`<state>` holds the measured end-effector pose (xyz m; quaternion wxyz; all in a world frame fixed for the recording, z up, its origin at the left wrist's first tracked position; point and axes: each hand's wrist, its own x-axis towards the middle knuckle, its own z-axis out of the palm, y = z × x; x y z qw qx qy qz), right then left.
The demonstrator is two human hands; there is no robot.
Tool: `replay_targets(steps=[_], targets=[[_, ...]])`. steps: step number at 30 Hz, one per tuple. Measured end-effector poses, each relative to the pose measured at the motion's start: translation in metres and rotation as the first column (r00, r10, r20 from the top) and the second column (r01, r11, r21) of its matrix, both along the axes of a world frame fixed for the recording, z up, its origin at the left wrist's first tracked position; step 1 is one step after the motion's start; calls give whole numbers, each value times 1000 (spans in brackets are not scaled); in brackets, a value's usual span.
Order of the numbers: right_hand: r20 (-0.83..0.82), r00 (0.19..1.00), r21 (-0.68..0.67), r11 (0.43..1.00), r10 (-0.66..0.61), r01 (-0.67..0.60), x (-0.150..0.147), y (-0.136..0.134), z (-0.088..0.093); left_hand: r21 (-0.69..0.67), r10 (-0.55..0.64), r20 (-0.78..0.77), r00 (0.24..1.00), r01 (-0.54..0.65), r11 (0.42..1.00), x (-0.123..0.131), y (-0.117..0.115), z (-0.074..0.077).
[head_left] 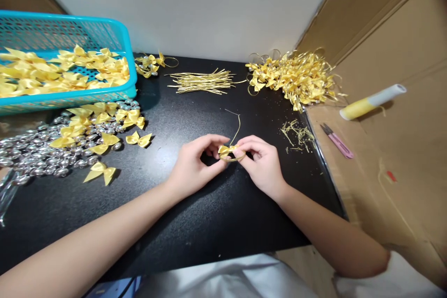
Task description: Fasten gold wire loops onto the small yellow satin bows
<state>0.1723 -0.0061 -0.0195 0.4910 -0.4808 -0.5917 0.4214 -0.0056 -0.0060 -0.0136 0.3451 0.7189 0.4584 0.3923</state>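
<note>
Over the middle of the black table (195, 205), my left hand (195, 163) and my right hand (263, 163) meet, both pinched on a small yellow ribbon bow (226, 150). A thin gold cord (236, 131) is looped under the bow and rises from it. A bundle of cut gold cords (202, 81) lies at the back of the table. Loose yellow bows (101, 142) sit to the left on a heap of silver beads (38, 156).
A turquoise basket (70, 98) full of yellow bows stands at back left. A pile of bows with cord loops (295, 77) lies at back right. Cord trimmings (298, 135), pink snips (337, 142) and a yellow-white tube (372, 101) lie on cardboard at right.
</note>
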Motion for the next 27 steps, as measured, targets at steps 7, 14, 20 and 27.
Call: replay_targets(steps=[7,14,20,27], targets=[[-34,999,-50,999,13,-15,-1,2,2,-163,74,208,975,-40,986,5,1,-1],[-340,935,-526,845,-105,-96,10,13,17,-423,81,324,943,67,904,2,11,3],[-312,942,-568,819,-125,-80,10,12,22,-251,24,-4,1000,-24,968,4,7,4],[-264,963,-517,850,-47,-100,7,8,21,182,60,-124,991,-37,983,3,6,13]])
